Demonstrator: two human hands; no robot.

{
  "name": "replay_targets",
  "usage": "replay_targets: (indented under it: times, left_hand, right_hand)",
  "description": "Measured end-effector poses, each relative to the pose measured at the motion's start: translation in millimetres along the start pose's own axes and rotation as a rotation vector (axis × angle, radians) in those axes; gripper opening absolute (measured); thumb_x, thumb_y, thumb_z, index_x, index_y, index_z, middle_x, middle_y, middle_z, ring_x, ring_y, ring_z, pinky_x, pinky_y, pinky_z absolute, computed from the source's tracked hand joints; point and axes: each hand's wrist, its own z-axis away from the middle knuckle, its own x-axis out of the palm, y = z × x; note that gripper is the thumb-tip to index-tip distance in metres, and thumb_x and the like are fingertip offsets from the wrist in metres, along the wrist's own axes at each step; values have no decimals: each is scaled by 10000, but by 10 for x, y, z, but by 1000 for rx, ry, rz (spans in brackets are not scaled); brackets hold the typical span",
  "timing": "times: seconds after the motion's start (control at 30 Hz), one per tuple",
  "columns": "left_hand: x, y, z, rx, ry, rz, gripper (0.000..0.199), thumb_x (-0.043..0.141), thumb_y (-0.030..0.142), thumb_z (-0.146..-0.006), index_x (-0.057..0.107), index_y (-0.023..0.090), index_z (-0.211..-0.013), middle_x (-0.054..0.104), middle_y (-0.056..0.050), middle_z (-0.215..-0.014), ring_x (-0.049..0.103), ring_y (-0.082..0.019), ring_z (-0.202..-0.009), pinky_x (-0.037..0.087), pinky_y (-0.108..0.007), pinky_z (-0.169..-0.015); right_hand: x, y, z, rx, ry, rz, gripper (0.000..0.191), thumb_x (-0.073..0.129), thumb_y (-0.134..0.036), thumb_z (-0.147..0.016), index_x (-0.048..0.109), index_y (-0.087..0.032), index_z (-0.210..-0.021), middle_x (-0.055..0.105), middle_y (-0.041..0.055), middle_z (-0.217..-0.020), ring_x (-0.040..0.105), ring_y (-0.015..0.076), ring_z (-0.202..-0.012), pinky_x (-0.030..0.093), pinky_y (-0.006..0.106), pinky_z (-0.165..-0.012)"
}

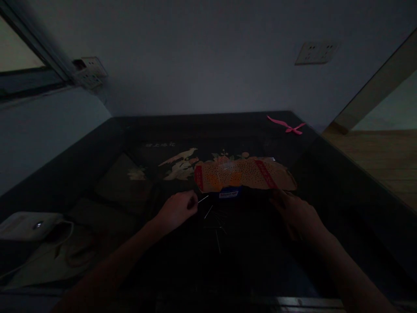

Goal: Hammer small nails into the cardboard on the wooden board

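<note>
Pinched in my left hand [180, 208] is a thin needle-like stick [203, 199], its tip pointing right. Several similar thin sticks [218, 241] lie on the dark tabletop between my hands. Beyond them rests a flattened orange and tan patterned package [236, 174] with red bands, and a small blue label or packet [230, 193] shows at its near edge. My right hand [291, 208] is at the package's near right corner, fingers bent; the dim light hides whether they grip anything.
A pink ribbon [289, 127] lies at the table's back right. On the left are a white device [29, 225] with a cable and a pale sheet [42, 267]. The wall behind carries sockets [316, 52]. A bird and flowers decorate the tabletop.
</note>
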Motion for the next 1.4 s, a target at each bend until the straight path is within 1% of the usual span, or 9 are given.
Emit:
replay_targets:
  times: [0.17, 0.4, 0.6, 0.73, 0.93, 1.07, 1.17, 1.27, 1.4]
  left_hand:
    - [-47, -70, -39, -10, 93, 37, 116, 484, 248, -801, 552, 188, -873, 664, -31, -807, 617, -155, -708, 406, -243, -623]
    - [-76, 4, -9, -51, 80, -193, 121, 448, 262, -814, 536, 195, -863, 655, -48, -812, 613, -183, -685, 373, -261, -577]
    - [-90, 37, -1, 71, 149, -291, 135, 399, 237, -847, 527, 195, -862, 650, -49, -839, 605, -176, -724, 395, -262, -625]
    - [-104, -31, -31, 130, 222, -159, 113, 445, 237, -823, 550, 199, -815, 649, -28, -818, 598, -160, -722, 416, -250, -644]
    - [-107, -152, -125, 106, 217, 265, 114, 504, 274, -780, 575, 184, -785, 667, -8, -730, 626, -151, -672, 463, -240, -620]
    - [-148, -228, -168, 45, 356, 410, 86, 542, 260, -741, 522, 180, -720, 663, -12, -686, 635, -152, -627, 489, -249, -600]
    - [-255, -278, -178, 29, 480, 505, 123, 531, 286, -770, 489, 182, -719, 686, -29, -730, 632, -133, -572, 512, -255, -591]
    - [-413, -293, -175, 56, 589, 524, 155, 559, 323, -777, 530, 174, -749, 681, -28, -708, 630, -129, -562, 531, -258, -608]
    - [-629, -142, -179, 101, 655, 547, 181, 642, 329, -723, 606, 168, -797, 695, -30, -742, 660, -153, -660, 556, -268, -665]
  right_hand:
    - [3, 4, 11, 0, 7, -9, 367, 353, -353, -952, 543, -213, -1233, 645, 130, -1169, 676, 307, -889, 477, 363, -624]
    - [6, 6, 3, 6, 0, -15, 370, 352, -354, -954, 537, -211, -1240, 640, 132, -1183, 675, 301, -891, 479, 363, -633]
    - [3, 2, 5, 8, -2, -11, 373, 346, -363, -956, 543, -226, -1242, 658, 130, -1150, 686, 290, -862, 479, 351, -613]
    - [5, 0, 10, 8, 3, -5, 366, 353, -353, -954, 549, -225, -1236, 650, 126, -1166, 686, 293, -866, 483, 354, -621]
    - [45, 33, 11, -1, 35, -6, 398, 396, -377, -933, 523, -221, -1277, 637, 142, -1180, 677, 309, -888, 493, 380, -643]
    - [50, 41, 17, -21, 60, -26, 371, 413, -364, -925, 539, -229, -1247, 630, 129, -1178, 670, 290, -898, 493, 360, -635]
    - [38, 29, 20, -29, 72, -38, 347, 424, -344, -922, 559, -218, -1215, 611, 125, -1199, 658, 275, -928, 492, 341, -647]
    - [29, 23, 19, -25, 79, -46, 355, 427, -352, -920, 561, -203, -1213, 607, 133, -1196, 655, 279, -927, 491, 342, -645]
    - [45, 43, 7, -39, 78, -66, 344, 415, -336, -923, 562, -199, -1202, 613, 135, -1188, 655, 270, -927, 488, 340, -657]
